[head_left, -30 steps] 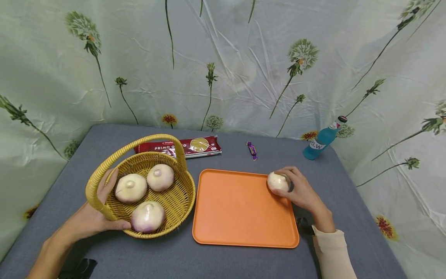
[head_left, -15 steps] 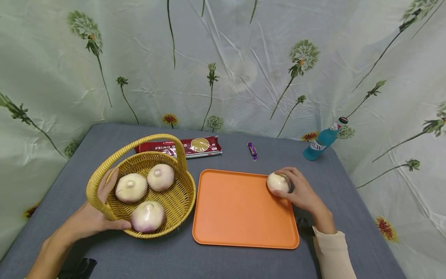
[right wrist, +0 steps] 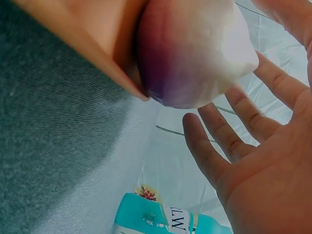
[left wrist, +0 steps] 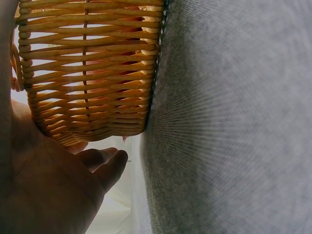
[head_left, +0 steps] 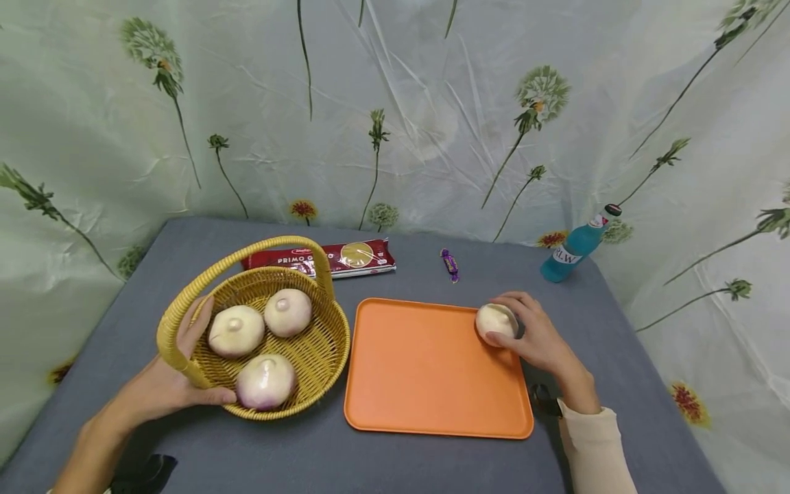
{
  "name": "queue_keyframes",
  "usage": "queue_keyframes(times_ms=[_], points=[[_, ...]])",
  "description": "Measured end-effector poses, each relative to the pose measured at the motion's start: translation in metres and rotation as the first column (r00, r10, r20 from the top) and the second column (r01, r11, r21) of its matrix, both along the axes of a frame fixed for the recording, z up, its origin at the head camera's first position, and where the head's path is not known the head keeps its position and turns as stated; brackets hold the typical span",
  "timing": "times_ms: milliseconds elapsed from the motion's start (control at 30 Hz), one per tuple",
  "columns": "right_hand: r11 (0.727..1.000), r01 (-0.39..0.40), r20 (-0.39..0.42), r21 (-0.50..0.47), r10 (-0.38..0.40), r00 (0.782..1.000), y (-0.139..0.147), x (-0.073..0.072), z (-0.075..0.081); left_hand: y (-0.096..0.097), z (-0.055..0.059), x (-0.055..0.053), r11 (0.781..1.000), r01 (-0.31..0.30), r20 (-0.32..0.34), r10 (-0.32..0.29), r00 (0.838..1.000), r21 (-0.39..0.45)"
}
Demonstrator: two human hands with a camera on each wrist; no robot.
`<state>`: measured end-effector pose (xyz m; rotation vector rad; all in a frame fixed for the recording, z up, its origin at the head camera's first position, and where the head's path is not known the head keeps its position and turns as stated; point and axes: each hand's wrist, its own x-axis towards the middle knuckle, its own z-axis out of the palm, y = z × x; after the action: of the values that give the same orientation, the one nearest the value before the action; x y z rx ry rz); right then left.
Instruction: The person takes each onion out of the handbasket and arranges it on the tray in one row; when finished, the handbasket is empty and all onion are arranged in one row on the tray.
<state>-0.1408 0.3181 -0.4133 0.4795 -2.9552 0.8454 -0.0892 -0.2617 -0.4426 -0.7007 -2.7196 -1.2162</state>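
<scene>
A yellow wicker basket [head_left: 316,363] with an arched handle stands at the left of the table. In it lie a white turnip [head_left: 236,331], a second turnip [head_left: 287,312] at the back and a third, purple-tinged turnip [head_left: 267,381] in front. My left hand [head_left: 162,385] holds the basket's left side, thumb along the front rim, fingers up beside the handle. On the orange tray's [head_left: 426,370] top right corner sits another turnip [head_left: 494,322], white on top and purple below in the right wrist view. My right hand [head_left: 542,339] holds it between thumb and fingers.
Behind the basket lies a red pasta packet [head_left: 361,259]. A purple-wrapped candy [head_left: 450,265] is beyond the tray. At the back right stands a blue bottle [head_left: 570,250]. The grey table [head_left: 395,466] ends at a flower-patterned curtain [head_left: 426,123].
The turnip on the tray has tilted slightly under my right hand, and its top now faces up more. The head view has shifted slightly; my left hand and the basket stay put.
</scene>
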Motion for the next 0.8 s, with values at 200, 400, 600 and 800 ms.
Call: queue_keyframes(times_ms=[200, 400, 600, 800], points=[[1.000, -0.018, -0.034, 0.003, 0.018, 0.999, -0.002, -0.002, 0.003, 0.003, 0.001, 0.000, 1.000, -0.001, -0.009, 0.001, 1.000, 0.007], [0.999, -0.043, -0.071, 0.011, 0.043, 0.997, -0.009, -0.004, 0.010, 0.003, 0.002, 0.000, 1.000, -0.002, 0.004, 0.002, 1.000, 0.016], [0.998, -0.070, -0.081, 0.005, 0.071, 0.994, -0.015, -0.006, 0.016, 0.002, 0.002, -0.001, 1.000, -0.003, 0.017, 0.003, 1.000, 0.020], [0.995, -0.103, -0.067, -0.004, 0.103, 0.992, -0.023, -0.007, 0.021, 0.001, 0.003, -0.001, 1.000, -0.003, 0.022, 0.002, 1.000, 0.015]])
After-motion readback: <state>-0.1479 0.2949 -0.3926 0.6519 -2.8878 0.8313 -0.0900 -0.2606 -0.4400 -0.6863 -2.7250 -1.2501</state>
